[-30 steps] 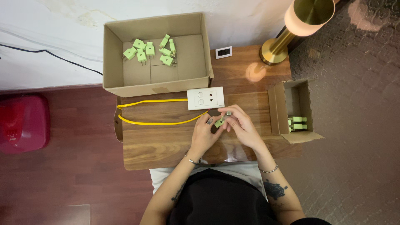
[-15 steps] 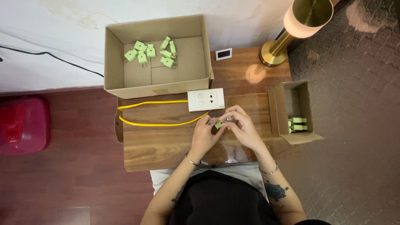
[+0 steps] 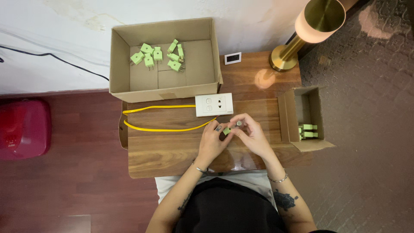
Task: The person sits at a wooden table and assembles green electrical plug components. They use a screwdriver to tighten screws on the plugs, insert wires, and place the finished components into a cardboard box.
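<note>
My left hand (image 3: 212, 140) and my right hand (image 3: 251, 135) meet over the wooden table (image 3: 168, 149), just below a white socket plate (image 3: 214, 105). Both pinch a small light green plug adapter (image 3: 227, 130) between their fingertips. A small grey metal part (image 3: 239, 123) shows at my right hand's fingers. A yellow cable (image 3: 159, 117) loops left from the socket plate. Several more green adapters (image 3: 158, 55) lie in a large open cardboard box (image 3: 202, 51) at the back.
A small open cardboard box (image 3: 290, 113) at the table's right edge holds green adapters (image 3: 308, 131). A brass lamp (image 3: 302, 32) and a small white device (image 3: 233, 58) stand at the back right. A red object (image 3: 22, 128) sits on the floor, left.
Both hands stay together on the green adapter; the fingers have shifted slightly around it. Nothing else has moved.
</note>
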